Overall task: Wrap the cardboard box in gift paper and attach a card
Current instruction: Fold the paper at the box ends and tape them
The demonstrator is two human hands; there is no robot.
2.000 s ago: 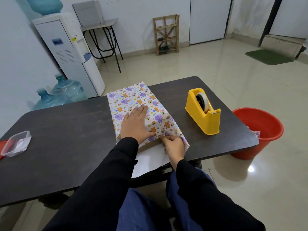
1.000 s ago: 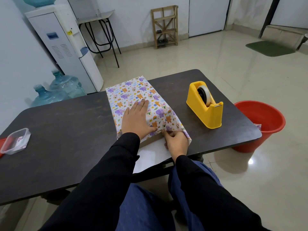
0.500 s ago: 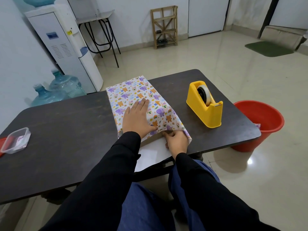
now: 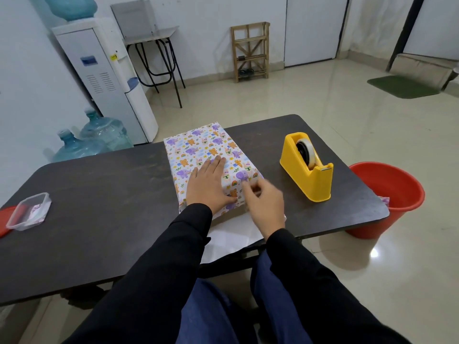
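I am working on the near end of the wrap. The cardboard box (image 4: 211, 150) sits mid-desk (image 4: 99, 194), its top covered in gift paper (image 4: 231, 237) whose white underside trails toward me over the edge. My left hand (image 4: 207, 187) lies flat on top, fingers straight, pinning the fold. My right hand (image 4: 265, 203) hovers at the near right corner, fingers curled (too blurred to tell whether they pinch paper). Next, I judge, that end flap needs folding up and fixing, so the tape dispenser (image 4: 308, 175) to the right is the likely reach.

Paper-wrapped box (image 4: 211, 155) — flat on table (image 4: 99, 194)
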